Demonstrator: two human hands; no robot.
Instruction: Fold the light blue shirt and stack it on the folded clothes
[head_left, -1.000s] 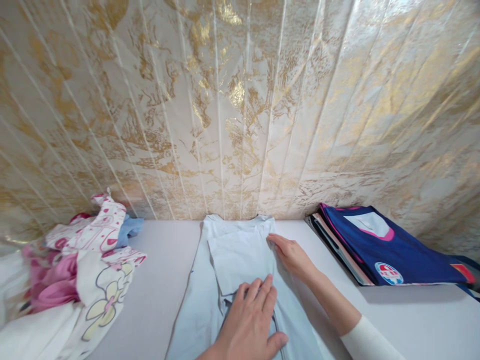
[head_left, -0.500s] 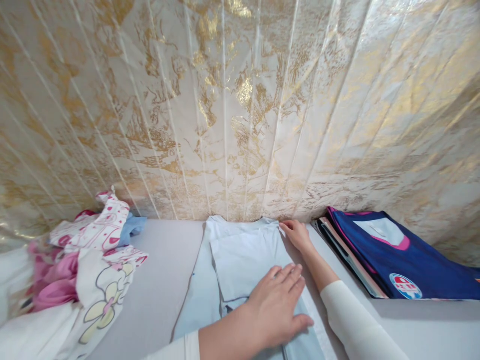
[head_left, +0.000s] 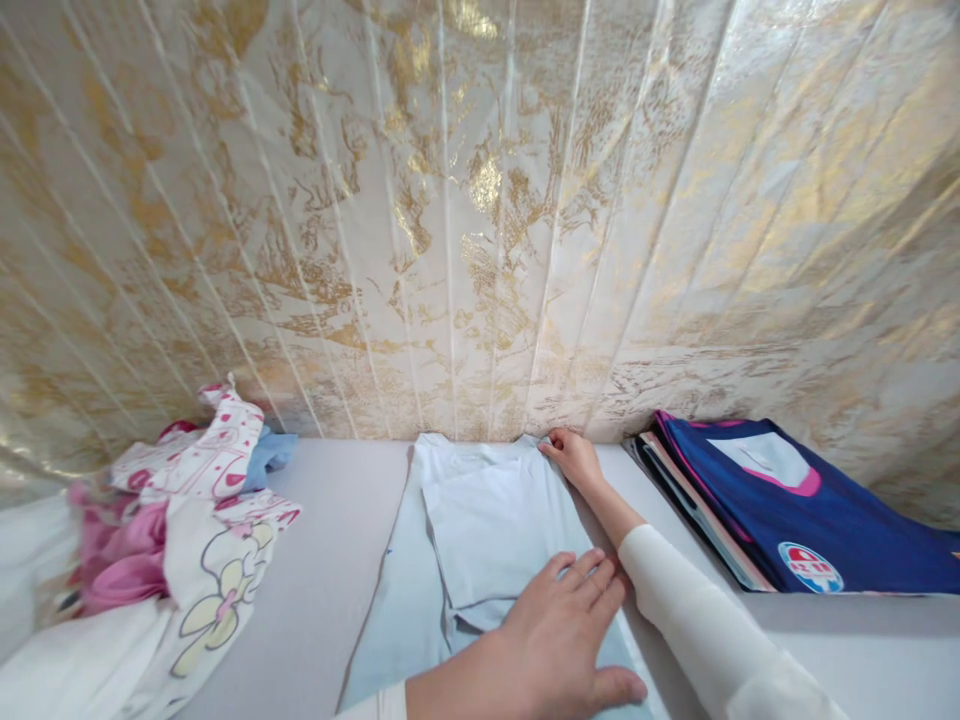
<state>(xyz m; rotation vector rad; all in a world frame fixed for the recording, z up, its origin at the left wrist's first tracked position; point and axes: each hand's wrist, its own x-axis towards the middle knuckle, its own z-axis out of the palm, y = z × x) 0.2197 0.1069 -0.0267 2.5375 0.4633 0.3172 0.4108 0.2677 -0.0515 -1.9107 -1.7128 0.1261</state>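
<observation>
A pale blue shirt point(head_left: 405, 590) lies flat in the middle of the white surface, with one part folded inward over its front. My left hand point(head_left: 559, 630) rests palm down on its lower right side, fingers stretched out and thumb apart. At the shirt's top right corner my right hand point(head_left: 574, 458) pinches the edge of the cloth between thumb and fingers. The shirt's lower end is partly covered by my left hand and forearm and runs out of view.
To the left lies a loose heap of clothes point(head_left: 202, 480), white, pink and blue, some with printed patterns. A folded stack of garments point(head_left: 750, 500) with a dark blue one on top lies at the right. Behind stands a gold-patterned padded wall point(head_left: 465, 250).
My right hand has moved slightly left onto the shirt's top corner and closed on it. My left hand has slid a little down and right over the cloth.
</observation>
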